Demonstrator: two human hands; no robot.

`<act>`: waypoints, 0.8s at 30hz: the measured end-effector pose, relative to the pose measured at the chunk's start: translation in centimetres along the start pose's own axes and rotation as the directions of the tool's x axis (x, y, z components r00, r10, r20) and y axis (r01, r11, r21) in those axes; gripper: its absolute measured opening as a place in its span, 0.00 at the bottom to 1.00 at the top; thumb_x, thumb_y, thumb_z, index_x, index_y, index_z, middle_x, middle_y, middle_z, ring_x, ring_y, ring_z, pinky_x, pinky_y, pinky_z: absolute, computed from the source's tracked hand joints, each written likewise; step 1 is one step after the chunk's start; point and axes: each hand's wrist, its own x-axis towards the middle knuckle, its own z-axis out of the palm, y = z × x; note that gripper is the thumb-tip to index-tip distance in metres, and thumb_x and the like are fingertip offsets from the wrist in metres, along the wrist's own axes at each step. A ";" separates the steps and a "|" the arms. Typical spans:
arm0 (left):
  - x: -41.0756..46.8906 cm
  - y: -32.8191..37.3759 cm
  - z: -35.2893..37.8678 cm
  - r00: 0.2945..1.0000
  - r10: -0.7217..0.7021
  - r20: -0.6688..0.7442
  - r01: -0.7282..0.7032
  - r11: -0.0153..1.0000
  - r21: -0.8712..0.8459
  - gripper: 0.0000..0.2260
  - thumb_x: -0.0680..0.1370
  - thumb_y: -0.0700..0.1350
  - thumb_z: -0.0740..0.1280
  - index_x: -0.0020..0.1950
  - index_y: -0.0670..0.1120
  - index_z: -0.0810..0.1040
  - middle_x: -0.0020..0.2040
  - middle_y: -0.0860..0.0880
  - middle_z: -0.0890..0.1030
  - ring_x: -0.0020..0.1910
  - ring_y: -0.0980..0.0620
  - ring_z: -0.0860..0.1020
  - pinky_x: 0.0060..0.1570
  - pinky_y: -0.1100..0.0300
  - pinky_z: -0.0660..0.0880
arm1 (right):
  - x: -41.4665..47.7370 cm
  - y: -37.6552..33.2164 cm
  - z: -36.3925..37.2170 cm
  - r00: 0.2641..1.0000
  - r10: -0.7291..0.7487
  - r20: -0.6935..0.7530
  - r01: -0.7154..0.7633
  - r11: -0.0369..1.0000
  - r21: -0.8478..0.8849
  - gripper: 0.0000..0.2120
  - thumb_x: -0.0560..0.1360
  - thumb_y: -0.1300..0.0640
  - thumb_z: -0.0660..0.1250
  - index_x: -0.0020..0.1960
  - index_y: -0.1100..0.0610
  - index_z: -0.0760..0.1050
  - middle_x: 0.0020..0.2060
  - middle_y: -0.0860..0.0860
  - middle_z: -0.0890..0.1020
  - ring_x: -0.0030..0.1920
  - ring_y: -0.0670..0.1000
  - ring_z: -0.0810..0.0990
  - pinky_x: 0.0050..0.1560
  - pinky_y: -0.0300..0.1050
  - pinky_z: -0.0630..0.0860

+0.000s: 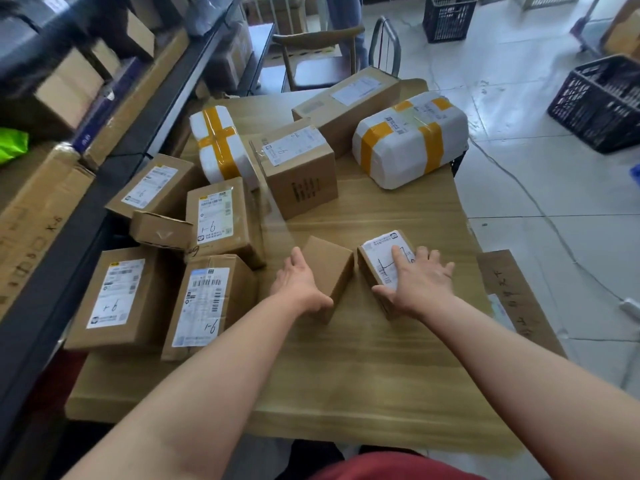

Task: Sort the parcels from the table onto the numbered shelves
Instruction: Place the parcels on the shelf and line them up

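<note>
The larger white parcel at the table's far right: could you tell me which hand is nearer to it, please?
Right. The right hand rests on the labelled box, nearer the white parcel; the left hand grips the plain box further left.

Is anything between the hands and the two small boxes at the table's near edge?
Nothing visible. The left hand holds the plain small box, and the right hand rests flat on the labelled small box; the other parcels lie further back and to the left.
</note>
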 end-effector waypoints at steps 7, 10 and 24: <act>-1.7 -1.3 0.6 0.897 0.419 -0.139 -0.337 0.853 0.398 0.52 0.67 0.48 0.78 0.79 0.50 0.45 0.73 0.49 0.59 0.68 0.44 0.62 0.68 0.52 0.64 | -0.9 0.2 0.5 0.997 -0.007 0.071 -0.002 0.992 0.124 0.46 0.73 0.31 0.59 0.79 0.52 0.42 0.76 0.60 0.51 0.72 0.62 0.58 0.68 0.58 0.62; -2.5 -2.3 1.5 0.799 0.586 -0.135 -0.436 0.719 0.541 0.35 0.74 0.39 0.68 0.76 0.51 0.55 0.69 0.49 0.62 0.67 0.45 0.63 0.66 0.54 0.62 | -1.2 0.2 0.6 0.997 0.014 0.077 -0.025 0.989 0.144 0.47 0.73 0.30 0.59 0.79 0.52 0.41 0.77 0.60 0.49 0.74 0.63 0.56 0.70 0.60 0.60; -2.0 -3.6 0.3 0.925 0.293 -0.240 -0.296 0.955 0.023 0.53 0.66 0.49 0.78 0.79 0.50 0.44 0.76 0.49 0.54 0.74 0.49 0.56 0.69 0.53 0.64 | -1.2 0.7 0.7 0.997 0.011 0.082 -0.032 0.966 0.255 0.49 0.68 0.31 0.68 0.78 0.49 0.48 0.77 0.58 0.51 0.73 0.61 0.59 0.69 0.58 0.62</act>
